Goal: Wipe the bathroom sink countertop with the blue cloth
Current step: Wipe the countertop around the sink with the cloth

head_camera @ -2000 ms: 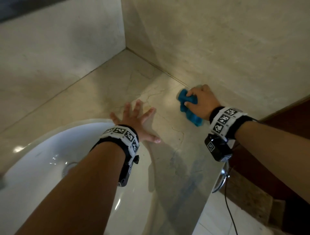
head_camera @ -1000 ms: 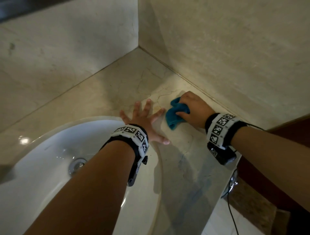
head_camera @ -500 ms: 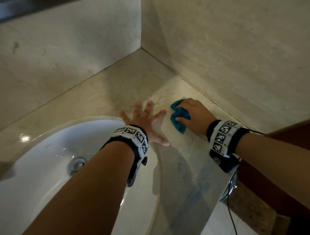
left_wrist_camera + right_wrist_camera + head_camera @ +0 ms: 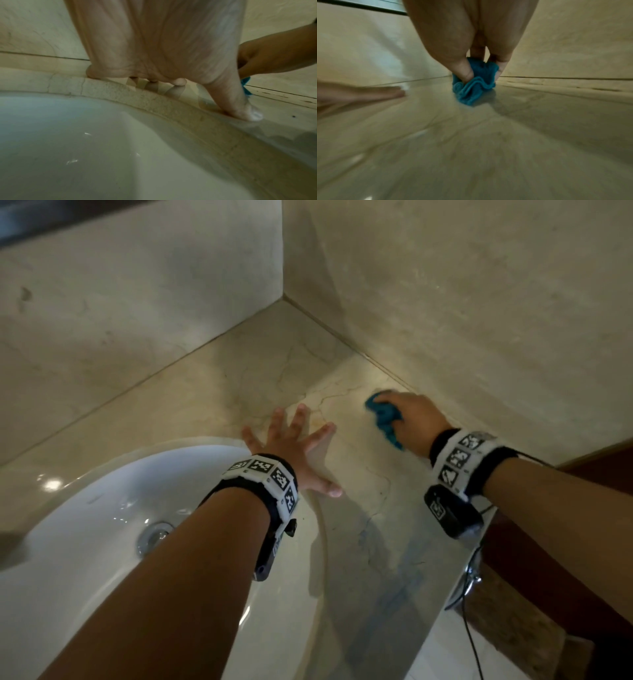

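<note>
Gripping the bunched blue cloth [image 4: 383, 416] in my right hand [image 4: 416, 422], I press it on the worktop [image 4: 359, 508] right of centre, near the wall; my left hand [image 4: 291, 446], fingers spread flat, braces me beside the sink [image 4: 102, 508].

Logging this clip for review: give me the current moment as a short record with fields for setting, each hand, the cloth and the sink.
setting: beige stone countertop in a wall corner
left hand: spread flat on the countertop beside the sink rim
right hand: grips the bunched blue cloth
cloth: pressed on the countertop near the right wall
sink: white basin, metal drain visible
</note>
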`<act>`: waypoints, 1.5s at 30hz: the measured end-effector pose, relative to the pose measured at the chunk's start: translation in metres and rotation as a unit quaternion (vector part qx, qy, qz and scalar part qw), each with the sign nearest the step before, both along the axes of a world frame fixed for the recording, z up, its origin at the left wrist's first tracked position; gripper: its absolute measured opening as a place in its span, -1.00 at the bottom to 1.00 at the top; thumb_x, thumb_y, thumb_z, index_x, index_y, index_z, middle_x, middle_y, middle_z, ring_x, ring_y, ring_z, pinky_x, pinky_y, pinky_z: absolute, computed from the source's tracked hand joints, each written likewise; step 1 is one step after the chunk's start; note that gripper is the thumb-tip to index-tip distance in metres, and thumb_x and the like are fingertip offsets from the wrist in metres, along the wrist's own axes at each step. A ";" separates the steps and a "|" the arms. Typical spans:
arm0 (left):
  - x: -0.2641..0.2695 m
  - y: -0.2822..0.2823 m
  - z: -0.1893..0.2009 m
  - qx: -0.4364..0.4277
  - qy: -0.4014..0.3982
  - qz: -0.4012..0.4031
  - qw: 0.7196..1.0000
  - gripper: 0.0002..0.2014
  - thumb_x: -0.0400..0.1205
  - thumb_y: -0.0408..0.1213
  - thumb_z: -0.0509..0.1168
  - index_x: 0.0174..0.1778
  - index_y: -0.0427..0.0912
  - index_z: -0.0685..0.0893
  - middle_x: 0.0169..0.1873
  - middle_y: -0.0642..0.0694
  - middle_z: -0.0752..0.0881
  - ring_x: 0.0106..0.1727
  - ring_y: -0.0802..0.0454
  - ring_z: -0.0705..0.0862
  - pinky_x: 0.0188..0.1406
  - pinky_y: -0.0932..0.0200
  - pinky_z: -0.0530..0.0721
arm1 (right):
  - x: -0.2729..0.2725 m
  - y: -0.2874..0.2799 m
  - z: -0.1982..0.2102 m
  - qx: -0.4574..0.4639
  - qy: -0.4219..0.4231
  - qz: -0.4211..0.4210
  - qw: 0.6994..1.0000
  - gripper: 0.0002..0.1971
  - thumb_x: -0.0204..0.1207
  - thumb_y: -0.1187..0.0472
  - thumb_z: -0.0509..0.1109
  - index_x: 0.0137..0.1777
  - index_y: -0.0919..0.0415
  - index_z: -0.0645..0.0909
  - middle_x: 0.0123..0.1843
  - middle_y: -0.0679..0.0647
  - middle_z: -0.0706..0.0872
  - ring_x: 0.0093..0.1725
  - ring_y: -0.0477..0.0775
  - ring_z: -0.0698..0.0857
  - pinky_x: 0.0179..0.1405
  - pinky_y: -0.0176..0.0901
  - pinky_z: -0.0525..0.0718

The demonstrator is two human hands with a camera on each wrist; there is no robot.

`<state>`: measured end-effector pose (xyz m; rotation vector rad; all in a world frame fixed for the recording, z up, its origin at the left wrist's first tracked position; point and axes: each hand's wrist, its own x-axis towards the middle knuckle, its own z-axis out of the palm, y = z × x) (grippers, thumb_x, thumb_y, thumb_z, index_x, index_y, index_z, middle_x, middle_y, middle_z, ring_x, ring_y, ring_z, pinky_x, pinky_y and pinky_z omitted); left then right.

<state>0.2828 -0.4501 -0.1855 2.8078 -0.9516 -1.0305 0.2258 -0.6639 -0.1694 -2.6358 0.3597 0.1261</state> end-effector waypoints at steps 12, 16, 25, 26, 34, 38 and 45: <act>0.000 0.000 0.001 0.004 0.002 0.008 1.000 0.13 0.16 0.54 0.31 0.47 0.53 -0.33 0.55 0.15 -0.52 0.56 -0.14 -0.53 0.39 -0.61 -0.31 | -0.023 0.014 -0.005 -0.030 0.101 0.122 0.987 -0.58 0.63 0.18 0.23 0.49 0.07 0.42 0.64 0.03 0.20 0.59 0.11 0.25 0.57 -0.17 0.06; 0.000 0.000 0.003 0.003 0.006 0.009 1.000 0.13 0.16 0.53 0.32 0.47 0.53 -0.32 0.55 0.15 -0.52 0.57 -0.14 -0.52 0.38 -0.62 -0.31 | 0.000 0.002 -0.001 -0.008 0.053 0.028 0.998 -0.58 0.56 0.33 0.30 0.41 0.11 0.52 0.60 0.08 0.32 0.56 0.09 0.33 0.46 -0.34 0.14; 0.000 0.001 0.002 -0.005 0.001 0.007 1.000 0.13 0.15 0.52 0.33 0.49 0.52 -0.29 0.56 0.14 -0.49 0.57 -0.15 -0.51 0.37 -0.64 -0.30 | -0.023 0.025 -0.004 0.022 0.007 0.094 0.995 -0.57 0.39 0.51 0.33 0.23 0.19 0.67 0.33 0.16 0.64 0.35 0.14 0.57 0.28 -0.40 0.35; 0.000 0.001 0.003 -0.004 0.002 0.006 1.000 0.13 0.16 0.52 0.34 0.49 0.52 -0.29 0.56 0.14 -0.50 0.57 -0.16 -0.51 0.37 -0.64 -0.31 | -0.017 0.018 -0.004 0.026 0.004 0.071 0.997 -0.56 0.40 0.52 0.31 0.25 0.17 0.66 0.33 0.15 0.64 0.33 0.15 0.58 0.23 -0.45 0.35; -0.001 0.001 0.004 -0.006 0.002 0.006 1.000 0.12 0.17 0.51 0.34 0.49 0.52 -0.27 0.57 0.14 -0.49 0.58 -0.14 -0.50 0.38 -0.62 -0.32 | -0.014 0.027 -0.006 0.000 0.000 0.083 0.997 -0.64 0.46 0.47 0.33 0.26 0.33 0.64 0.37 0.30 0.60 0.41 0.26 0.53 0.32 -0.52 0.16; -0.002 0.001 0.005 -0.004 -0.003 0.010 1.000 0.12 0.16 0.52 0.33 0.48 0.53 -0.28 0.57 0.16 -0.48 0.58 -0.14 -0.50 0.38 -0.62 -0.31 | -0.050 0.041 0.000 -0.002 0.091 0.192 0.977 -0.61 0.46 0.50 0.31 0.26 0.24 0.66 0.43 0.16 0.56 0.42 0.10 0.51 0.18 -0.75 0.05; -0.001 0.001 0.004 0.003 -0.004 0.003 1.000 0.12 0.17 0.53 0.31 0.48 0.53 -0.30 0.56 0.13 -0.50 0.58 -0.15 -0.50 0.39 -0.62 -0.31 | -0.027 -0.030 -0.008 -0.020 -0.010 -0.113 0.993 -0.57 0.51 0.54 0.18 0.34 0.28 0.58 0.47 0.24 0.50 0.47 0.24 0.46 0.45 -0.36 0.21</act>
